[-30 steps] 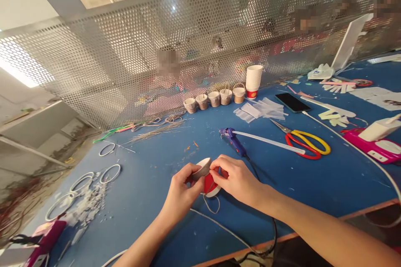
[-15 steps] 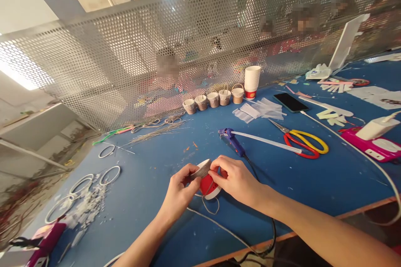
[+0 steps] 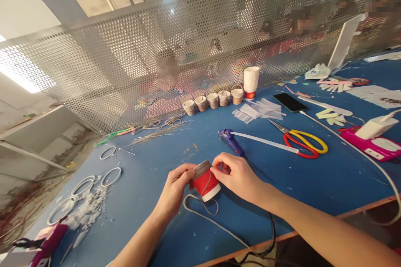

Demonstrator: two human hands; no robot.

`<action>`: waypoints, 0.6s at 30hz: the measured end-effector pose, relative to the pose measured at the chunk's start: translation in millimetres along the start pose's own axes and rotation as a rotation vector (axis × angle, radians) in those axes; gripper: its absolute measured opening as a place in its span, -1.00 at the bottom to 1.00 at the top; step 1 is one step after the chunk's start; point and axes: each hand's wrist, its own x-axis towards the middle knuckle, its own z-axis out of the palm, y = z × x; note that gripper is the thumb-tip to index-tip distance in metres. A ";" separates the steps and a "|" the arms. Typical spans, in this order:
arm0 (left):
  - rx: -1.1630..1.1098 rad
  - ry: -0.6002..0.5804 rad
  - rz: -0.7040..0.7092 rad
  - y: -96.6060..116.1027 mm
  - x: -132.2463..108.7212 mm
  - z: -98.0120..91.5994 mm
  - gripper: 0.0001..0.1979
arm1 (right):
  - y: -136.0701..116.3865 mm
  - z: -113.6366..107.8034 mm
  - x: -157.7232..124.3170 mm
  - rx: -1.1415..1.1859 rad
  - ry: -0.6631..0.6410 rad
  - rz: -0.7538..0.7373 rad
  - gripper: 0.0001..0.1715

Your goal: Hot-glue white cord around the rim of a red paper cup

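A small red paper cup (image 3: pixel 206 185) with a white rim lies on its side between my hands, its upper part wound with grey-brown twine (image 3: pixel 201 168). My left hand (image 3: pixel 175 190) grips the wound end with fingers closed. My right hand (image 3: pixel 236 176) pinches the twine at the cup's top. A loose length of twine (image 3: pixel 200 212) loops on the blue table (image 3: pixel 150 183) just below the cup and trails toward the near edge.
A blue glue gun (image 3: pixel 233 142) with a white stick lies just behind my right hand. Red-and-yellow scissors (image 3: pixel 302 144), a phone (image 3: pixel 290 102), a row of twine-wrapped cups (image 3: pixel 213 100), stacked cups (image 3: pixel 251 82), wire rings (image 3: pixel 109 175), and a pink device (image 3: pixel 374 144) lie around. A perforated metal screen (image 3: pixel 125 62) backs the table.
The cup has turned in my hands: its open mouth faced up before, now its red side shows with the twine band on top. More twine lies looped on the table.
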 end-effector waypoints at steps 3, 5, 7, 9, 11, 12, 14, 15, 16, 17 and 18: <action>0.016 -0.016 0.033 1.6 1.1 -4.0 -0.83 | -3.5 -4.7 1.2 0.053 -0.009 0.089 -0.90; 0.053 -0.019 0.069 3.8 1.5 -5.6 -0.83 | -4.4 -5.5 0.4 0.029 -0.023 0.097 -0.89; 0.112 -0.025 0.109 6.6 0.8 -5.6 -0.82 | -4.1 -3.7 -1.5 -0.027 -0.036 0.066 -0.90; 0.192 -0.027 0.150 9.2 -1.0 -4.3 -0.82 | -3.5 0.0 -3.7 -0.091 -0.032 0.028 -0.93; 0.267 -0.018 0.183 11.0 -3.5 -2.1 -0.82 | -3.1 4.0 -5.2 -0.146 -0.017 -0.003 -0.92; 0.295 -0.010 0.196 11.5 -4.8 -1.0 -0.82 | -3.0 5.7 -5.6 -0.170 -0.012 -0.019 -0.91; 0.328 0.004 0.203 12.1 -6.7 1.3 -0.81 | -2.9 8.2 -5.7 -0.213 -0.005 -0.048 -0.87; 0.337 0.007 0.198 12.4 -7.4 2.3 -0.80 | -2.8 9.0 -5.6 -0.233 -0.002 -0.058 -0.84; 0.345 0.008 0.188 12.9 -7.9 3.3 -0.80 | -2.6 9.5 -5.5 -0.254 0.001 -0.065 -0.82; 0.349 0.006 0.176 13.5 -8.2 4.2 -0.81 | -2.3 10.0 -5.3 -0.274 0.006 -0.069 -0.81; 0.349 0.003 0.164 14.2 -8.4 5.0 -0.82 | -2.0 10.4 -5.2 -0.292 0.013 -0.073 -0.80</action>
